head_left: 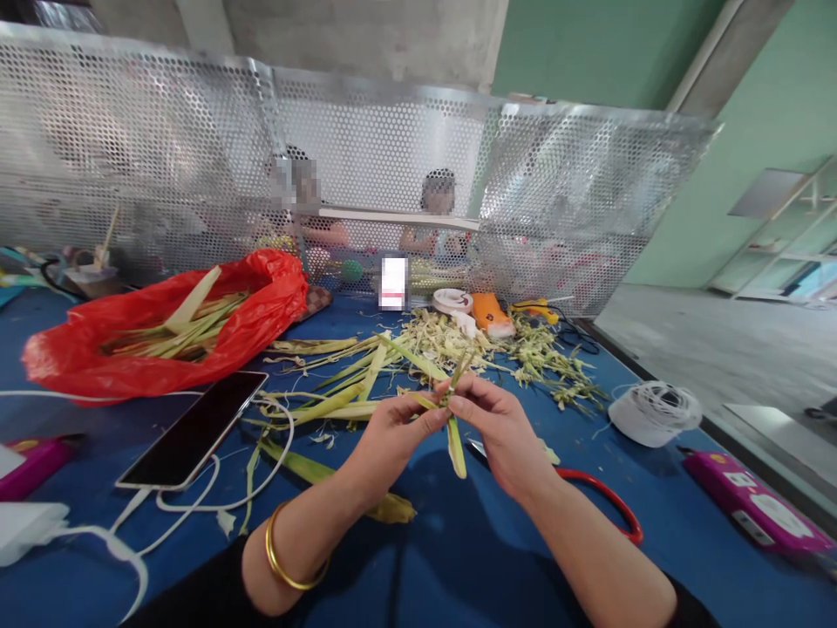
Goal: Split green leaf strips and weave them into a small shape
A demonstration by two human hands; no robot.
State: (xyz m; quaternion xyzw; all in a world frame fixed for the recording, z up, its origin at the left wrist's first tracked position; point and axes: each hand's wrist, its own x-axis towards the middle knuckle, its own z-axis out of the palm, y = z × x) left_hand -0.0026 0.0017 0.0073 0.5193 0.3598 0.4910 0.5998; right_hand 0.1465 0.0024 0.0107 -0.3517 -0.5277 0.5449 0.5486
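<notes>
My left hand [398, 436] and my right hand [493, 427] meet over the blue table [471, 541], both pinching a small bundle of green leaf strips [456, 440]. One strip hangs down between them and thin ends stick up above the fingers. Beyond and to the left lie long pale-green leaves [346, 403]. A larger leaf with a browned end [392, 508] lies behind my left forearm. Red-handled scissors [608, 497] are partly hidden under my right hand and forearm, with a blade tip showing.
A red plastic bag [275, 288] of leaves stands left, near a phone [196, 432] with white cables. Leaf scraps [451, 344], tape [452, 301] and an orange packet [490, 312] lie farther back. White string [654, 414] and a purple box [751, 501] sit right. Two people are behind the perforated screen [372, 131].
</notes>
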